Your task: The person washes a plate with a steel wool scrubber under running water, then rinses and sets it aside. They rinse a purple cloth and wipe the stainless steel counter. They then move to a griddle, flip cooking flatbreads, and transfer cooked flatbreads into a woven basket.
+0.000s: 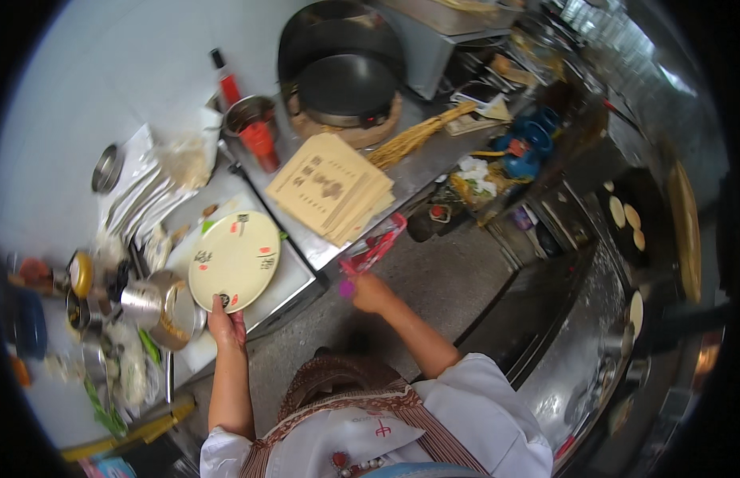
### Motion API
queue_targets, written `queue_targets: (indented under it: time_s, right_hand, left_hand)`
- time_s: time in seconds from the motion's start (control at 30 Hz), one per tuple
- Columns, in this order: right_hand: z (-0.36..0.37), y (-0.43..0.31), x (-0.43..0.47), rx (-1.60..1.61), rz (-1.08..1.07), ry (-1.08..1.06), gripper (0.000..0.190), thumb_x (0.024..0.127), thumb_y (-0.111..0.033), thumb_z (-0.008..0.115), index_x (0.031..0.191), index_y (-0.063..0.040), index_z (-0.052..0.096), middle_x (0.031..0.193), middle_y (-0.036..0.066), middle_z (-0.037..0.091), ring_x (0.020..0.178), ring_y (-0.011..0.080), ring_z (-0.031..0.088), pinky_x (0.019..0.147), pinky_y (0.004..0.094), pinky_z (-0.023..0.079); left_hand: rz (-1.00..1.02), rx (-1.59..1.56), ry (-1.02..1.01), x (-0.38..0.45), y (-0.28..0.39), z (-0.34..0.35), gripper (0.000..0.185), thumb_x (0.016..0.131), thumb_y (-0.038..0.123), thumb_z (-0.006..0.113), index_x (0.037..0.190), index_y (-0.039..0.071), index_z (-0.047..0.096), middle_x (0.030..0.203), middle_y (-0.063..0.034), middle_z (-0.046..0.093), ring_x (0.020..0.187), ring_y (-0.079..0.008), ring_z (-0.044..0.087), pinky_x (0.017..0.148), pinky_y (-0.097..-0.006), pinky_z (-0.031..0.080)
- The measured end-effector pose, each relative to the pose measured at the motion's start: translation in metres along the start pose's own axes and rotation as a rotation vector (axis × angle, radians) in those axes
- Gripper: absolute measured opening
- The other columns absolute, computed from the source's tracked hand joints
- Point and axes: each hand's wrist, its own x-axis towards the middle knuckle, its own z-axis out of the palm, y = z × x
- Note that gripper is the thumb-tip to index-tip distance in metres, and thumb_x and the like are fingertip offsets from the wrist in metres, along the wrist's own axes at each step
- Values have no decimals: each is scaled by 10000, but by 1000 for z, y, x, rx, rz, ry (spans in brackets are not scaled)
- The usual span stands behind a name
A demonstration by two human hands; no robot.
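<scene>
My left hand grips the near rim of a cream oval plate, thumb on top. Black characters and red marks are printed on the plate, which is tilted over the counter's left part. My right hand is low beyond the counter's front edge, its fingers curled at a pink translucent plastic item. Beside those fingers shows a purple piece. The item's exact kind is blurred. A stack of printed brown paper bags lies on the counter between and beyond my hands.
A round black electric griddle stands behind the bags, with a straw brush beside it. Metal pots crowd the left. A red bottle stands at the back. Flatbreads lie on a dark griddle at right.
</scene>
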Motion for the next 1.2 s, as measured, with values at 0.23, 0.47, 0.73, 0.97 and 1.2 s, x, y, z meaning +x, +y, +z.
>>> queue_targets:
  time_s: [0.23,0.47,0.73,0.97,1.2]
  right_hand:
    - [-9,69,-118,585,430,140,465,796,-295,757,1178,-53,644,969,129,672,886,200,628,786,328,505]
    - [-33,92,-165,652,730,602,489,765,-289,766,1179,-56,648,1050,177,677,948,282,657,855,353,507]
    - [-76,100,11,256,68,892,290,797,-125,640,1080,-73,671,1143,176,589,1028,353,586,892,406,487]
    - [-166,178,100,-53,281,729,207,836,-107,591,1025,-116,677,1111,171,609,980,362,583,891,441,481]
    - [-198,229,-100,817,343,811,269,884,-231,631,1081,-52,671,1106,141,653,953,267,630,805,379,491]
  left_hand:
    - [16,233,106,80,-21,-8,527,908,392,652,1278,50,494,1226,-119,590,969,-227,649,717,-306,569]
    - [45,810,87,59,12,-30,426,998,297,380,1312,46,520,1251,-146,576,1156,-249,545,966,-418,435]
    - [-50,935,-506,-30,-16,119,433,969,216,518,1357,36,450,1286,-187,538,1173,-282,525,1047,-392,409]
    - [-253,865,-952,-66,-106,216,232,962,164,564,1114,5,638,1019,-107,668,924,-190,627,840,-307,527]
    - [-529,1015,-1096,-150,-261,322,376,938,312,617,1217,68,556,1022,-49,633,869,-148,603,749,-291,507]
